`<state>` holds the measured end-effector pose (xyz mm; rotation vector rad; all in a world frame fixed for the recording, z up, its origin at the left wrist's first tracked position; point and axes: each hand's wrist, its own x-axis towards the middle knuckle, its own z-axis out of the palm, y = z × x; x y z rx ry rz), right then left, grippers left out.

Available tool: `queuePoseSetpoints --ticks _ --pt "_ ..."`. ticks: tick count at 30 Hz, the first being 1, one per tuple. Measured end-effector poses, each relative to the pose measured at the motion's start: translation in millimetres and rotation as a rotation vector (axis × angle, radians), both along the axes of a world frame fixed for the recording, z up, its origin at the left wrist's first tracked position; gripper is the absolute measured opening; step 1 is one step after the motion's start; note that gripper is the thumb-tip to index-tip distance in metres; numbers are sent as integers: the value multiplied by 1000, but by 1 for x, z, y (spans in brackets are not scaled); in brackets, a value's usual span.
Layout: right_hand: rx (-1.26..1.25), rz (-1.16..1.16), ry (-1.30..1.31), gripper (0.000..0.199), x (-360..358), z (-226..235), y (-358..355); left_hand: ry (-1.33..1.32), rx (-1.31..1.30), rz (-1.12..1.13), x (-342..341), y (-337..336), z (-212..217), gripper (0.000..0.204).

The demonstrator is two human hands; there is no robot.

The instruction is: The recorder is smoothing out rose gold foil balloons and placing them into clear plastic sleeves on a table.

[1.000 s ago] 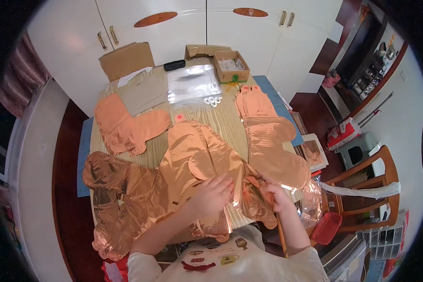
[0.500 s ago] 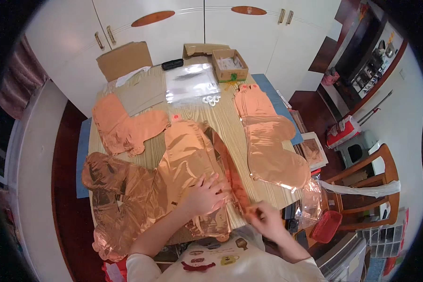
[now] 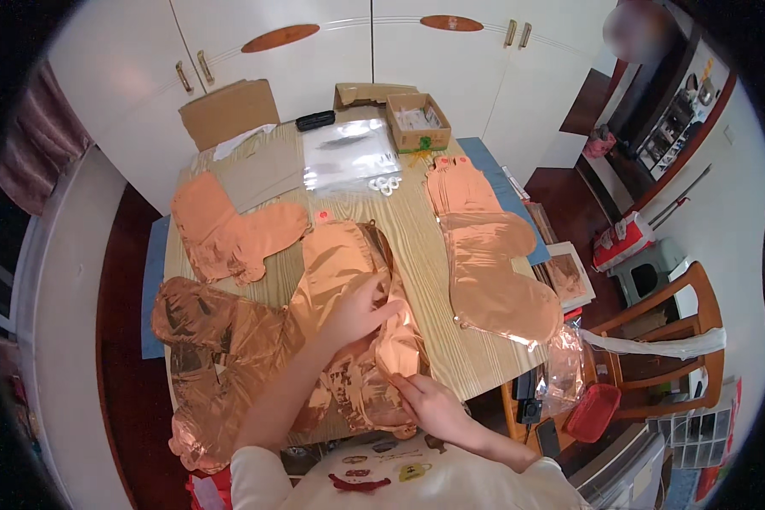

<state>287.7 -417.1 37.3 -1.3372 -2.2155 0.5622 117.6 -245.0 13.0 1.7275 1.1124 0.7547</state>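
In the middle of the table lies a flat copper-coloured foil balloon (image 3: pixel 327 255), with a red mark on its top tab. My left hand (image 3: pixel 361 314) rests on it, fingers stretched over the foil near a fold on its right side. Lower down, my right hand (image 3: pixel 433 410) pinches the folded edge of the same balloon between thumb and fingers. Against its left side is a crumpled, darker copper foil balloon (image 3: pixel 200 314), partly hidden by my left forearm. Another flat foil balloon (image 3: pixel 217 229) lies beyond that one, towards the far left.
A stack of flat foil balloons (image 3: pixel 484 246) lies on the right of the wooden table (image 3: pixel 416 263). At the back are clear plastic sheets (image 3: pixel 348 153), white rings (image 3: pixel 385 184), a black case (image 3: pixel 315 121) and a cardboard box (image 3: pixel 419 136). A wooden chair (image 3: pixel 710 323) stands right.
My right hand has moved left and now pinches the foil edge. The loose strip along the balloon's right side has been folded inward. My left hand has shifted slightly up.
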Motion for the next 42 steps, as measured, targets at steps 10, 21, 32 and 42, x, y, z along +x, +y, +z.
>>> queuePoseSetpoints --ticks 10,21,32,42 --pt "-75 -2 90 49 38 2 29 138 -60 -18 23 47 -29 36" --pt "142 71 -299 61 45 -40 46 536 104 -105 10 59 0 32" --pt "136 72 -310 61 43 -39 46 615 331 131 20 76 -15 25" --pt "34 104 -213 56 49 -35 50 684 768 -304 -16 19 -2 60"
